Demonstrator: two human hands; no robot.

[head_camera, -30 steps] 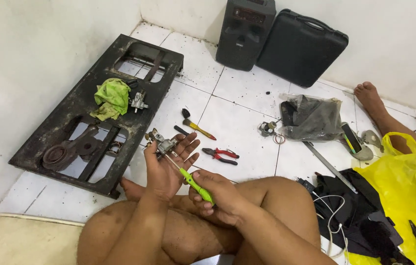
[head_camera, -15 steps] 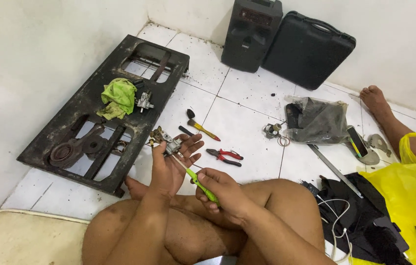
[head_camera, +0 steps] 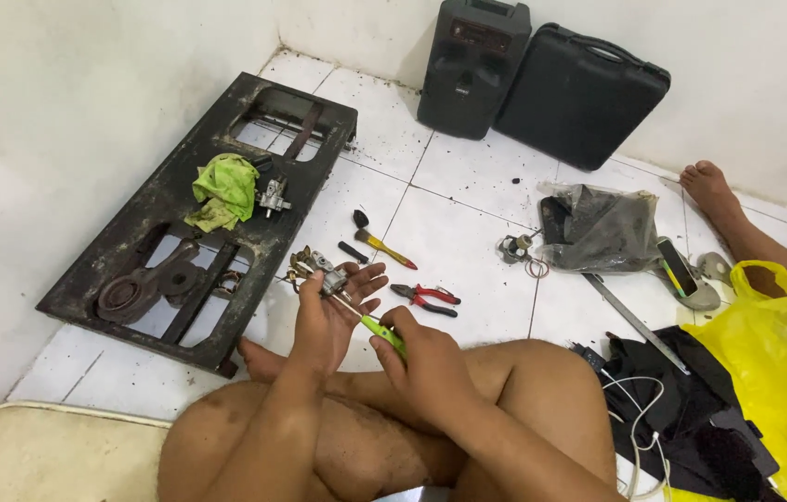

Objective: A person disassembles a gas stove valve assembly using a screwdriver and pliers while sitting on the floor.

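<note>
I sit cross-legged on a white tiled floor. My left hand (head_camera: 328,316) holds a small metal valve part (head_camera: 330,279) up in its fingers. My right hand (head_camera: 426,358) grips a screwdriver with a green handle (head_camera: 382,333), and its thin shaft points up-left into the metal part. Both hands hover above my knees, close together.
A black, dirty stove frame (head_camera: 147,223) lies at the left with a green rag (head_camera: 224,189) and burner parts on it. Red-handled pliers (head_camera: 426,299) and a yellow-handled tool (head_camera: 384,244) lie ahead. A black speaker (head_camera: 472,65), a black case (head_camera: 579,93), a dark plastic bag (head_camera: 603,228) and a yellow bag (head_camera: 779,363) stand farther off.
The hands have stayed together with the screwdriver in the metal part. The view has shifted slightly, so the hands sit a little lower and to the right.
</note>
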